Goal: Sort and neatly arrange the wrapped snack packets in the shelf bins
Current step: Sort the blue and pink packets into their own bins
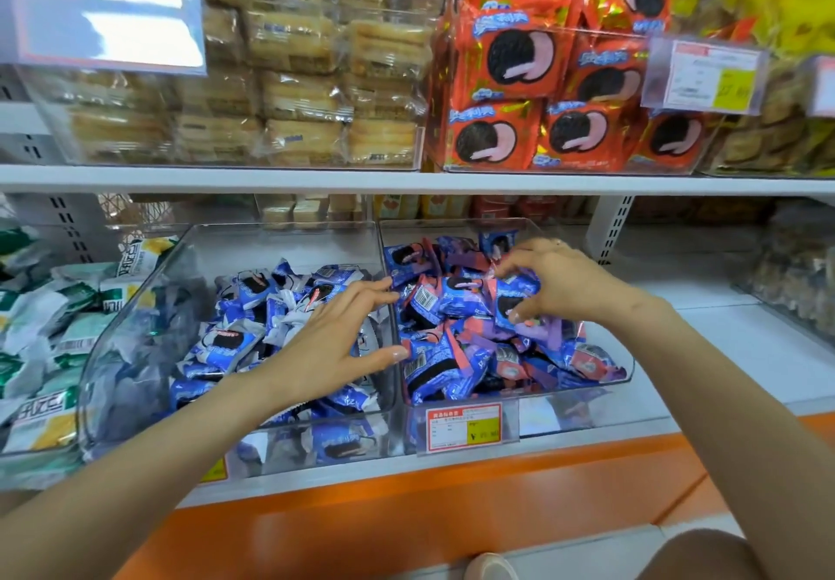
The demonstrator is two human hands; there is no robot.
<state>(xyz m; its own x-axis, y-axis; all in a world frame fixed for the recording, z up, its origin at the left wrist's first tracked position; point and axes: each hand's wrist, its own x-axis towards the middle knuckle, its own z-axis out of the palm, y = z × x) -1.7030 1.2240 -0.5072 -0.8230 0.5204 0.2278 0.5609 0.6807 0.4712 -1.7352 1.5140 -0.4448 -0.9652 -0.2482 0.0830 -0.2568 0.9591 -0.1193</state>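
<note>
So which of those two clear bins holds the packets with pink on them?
The right bin, where the right hand grips a packet. The left bin beside it holds only blue-and-white packets.

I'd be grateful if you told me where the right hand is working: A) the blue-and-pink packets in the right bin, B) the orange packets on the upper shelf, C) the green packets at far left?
A: the right hand pinches a blue-and-pink packet in the right bin.

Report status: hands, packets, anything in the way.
Left hand open, fingers spread at the wall between bins. Right hand pinching a blue packet atop the pile in the right bin. Nothing blocking either hand.
</note>
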